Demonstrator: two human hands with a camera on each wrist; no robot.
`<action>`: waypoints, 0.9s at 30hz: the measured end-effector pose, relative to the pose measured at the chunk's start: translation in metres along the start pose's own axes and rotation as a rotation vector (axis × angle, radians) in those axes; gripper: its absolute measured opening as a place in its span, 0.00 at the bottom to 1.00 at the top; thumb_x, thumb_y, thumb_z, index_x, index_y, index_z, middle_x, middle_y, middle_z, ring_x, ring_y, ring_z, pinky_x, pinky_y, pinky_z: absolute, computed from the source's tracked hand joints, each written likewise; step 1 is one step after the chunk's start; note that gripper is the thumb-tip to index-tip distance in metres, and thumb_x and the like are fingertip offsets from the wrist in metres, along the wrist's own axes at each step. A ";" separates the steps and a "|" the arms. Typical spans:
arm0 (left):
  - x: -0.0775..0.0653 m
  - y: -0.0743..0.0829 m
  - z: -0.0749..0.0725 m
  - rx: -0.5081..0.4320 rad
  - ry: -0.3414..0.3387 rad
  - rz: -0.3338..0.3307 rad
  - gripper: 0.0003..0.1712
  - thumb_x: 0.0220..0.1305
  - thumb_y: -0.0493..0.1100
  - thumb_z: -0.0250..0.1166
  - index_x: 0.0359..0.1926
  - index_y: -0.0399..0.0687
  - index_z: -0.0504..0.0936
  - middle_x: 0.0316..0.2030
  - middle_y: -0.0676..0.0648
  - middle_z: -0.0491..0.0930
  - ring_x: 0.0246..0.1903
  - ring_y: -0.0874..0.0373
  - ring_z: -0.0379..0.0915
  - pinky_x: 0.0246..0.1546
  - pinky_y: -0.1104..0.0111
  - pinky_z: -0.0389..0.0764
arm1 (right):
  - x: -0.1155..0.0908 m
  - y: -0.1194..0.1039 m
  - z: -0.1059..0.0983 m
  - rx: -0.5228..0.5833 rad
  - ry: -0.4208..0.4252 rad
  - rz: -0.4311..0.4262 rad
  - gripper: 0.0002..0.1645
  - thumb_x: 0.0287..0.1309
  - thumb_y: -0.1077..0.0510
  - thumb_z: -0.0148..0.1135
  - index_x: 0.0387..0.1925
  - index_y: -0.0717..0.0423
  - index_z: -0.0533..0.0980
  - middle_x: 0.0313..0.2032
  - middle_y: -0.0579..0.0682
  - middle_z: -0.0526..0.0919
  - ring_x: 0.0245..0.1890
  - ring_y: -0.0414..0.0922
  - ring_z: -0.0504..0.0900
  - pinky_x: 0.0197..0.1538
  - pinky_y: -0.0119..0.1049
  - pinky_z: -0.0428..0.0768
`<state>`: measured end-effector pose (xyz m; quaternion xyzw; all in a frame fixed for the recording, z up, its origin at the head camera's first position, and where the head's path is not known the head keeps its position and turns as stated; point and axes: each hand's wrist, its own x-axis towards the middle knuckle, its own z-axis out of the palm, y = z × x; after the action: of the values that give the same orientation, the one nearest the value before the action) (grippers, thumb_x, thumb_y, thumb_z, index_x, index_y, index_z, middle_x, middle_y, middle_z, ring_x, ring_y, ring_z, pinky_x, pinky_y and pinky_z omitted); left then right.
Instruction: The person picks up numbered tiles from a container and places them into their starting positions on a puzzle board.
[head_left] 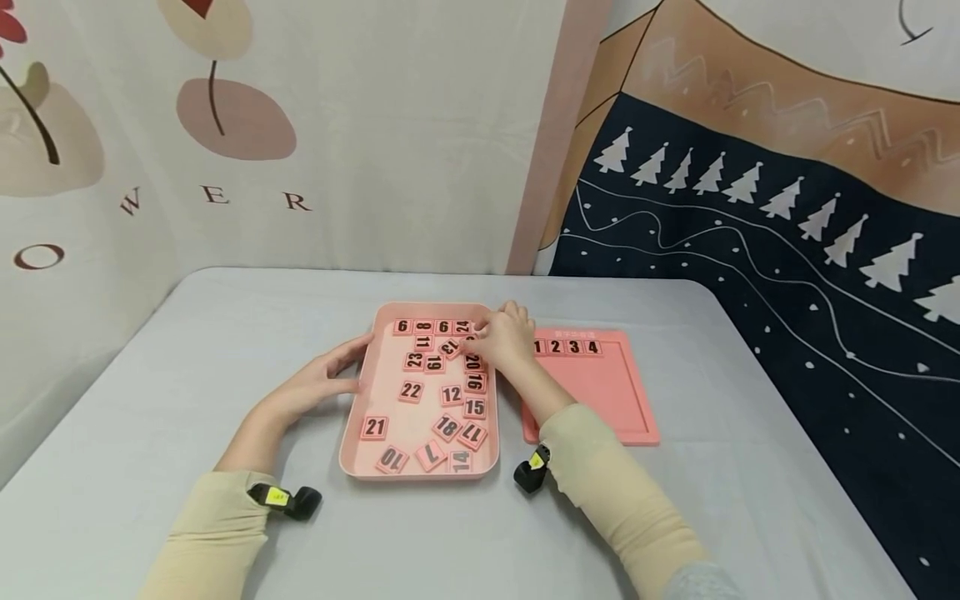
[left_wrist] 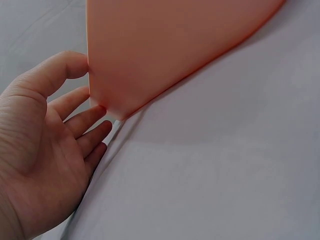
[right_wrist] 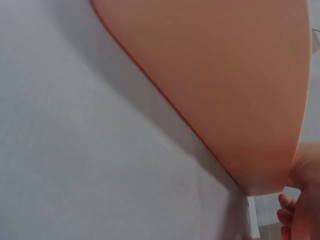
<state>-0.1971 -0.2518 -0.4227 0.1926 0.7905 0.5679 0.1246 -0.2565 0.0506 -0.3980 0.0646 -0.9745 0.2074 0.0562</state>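
Observation:
A pink tray (head_left: 382, 379) holds many loose number tiles, among them 21 (head_left: 375, 427), 22 (head_left: 410, 391) and 12 (head_left: 452, 395). My left hand (head_left: 322, 385) rests against the tray's left side, fingers spread loosely; in the left wrist view its thumb and fingertips touch the wall. Over the tray's upper right edge reaches my right hand (head_left: 507, 337), its fingertips down among the tiles beside the 13 tile (head_left: 450, 348). Whether they pinch a tile is hidden. In the right wrist view, the tray wall (right_wrist: 225, 90) covers its fingertips.
Right of the tray lies a pink frame board (head_left: 600, 400) with tiles 1, 2, 3 and 4 (head_left: 592, 347) in its top row; my right forearm crosses its left part. Both stand on a table with a grey cloth (head_left: 420, 533). Printed curtains hang behind.

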 end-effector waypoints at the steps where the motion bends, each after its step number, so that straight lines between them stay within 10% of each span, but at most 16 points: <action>1: 0.000 0.000 0.000 0.001 0.001 -0.001 0.44 0.61 0.37 0.64 0.73 0.39 0.52 0.72 0.36 0.51 0.70 0.40 0.40 0.68 0.45 0.42 | 0.000 0.000 0.000 -0.005 -0.004 0.005 0.24 0.40 0.36 0.75 0.34 0.45 0.82 0.38 0.48 0.67 0.41 0.48 0.64 0.49 0.43 0.65; 27: -0.002 0.005 0.001 0.009 0.000 -0.006 0.44 0.62 0.37 0.64 0.73 0.39 0.51 0.72 0.36 0.50 0.70 0.39 0.40 0.67 0.44 0.42 | 0.003 -0.003 -0.003 0.003 -0.095 0.045 0.16 0.41 0.44 0.77 0.31 0.45 0.83 0.41 0.51 0.72 0.47 0.50 0.67 0.54 0.47 0.67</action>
<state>-0.1944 -0.2507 -0.4179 0.1908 0.7935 0.5641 0.1254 -0.2584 0.0484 -0.3937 0.0523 -0.9770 0.2067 0.0053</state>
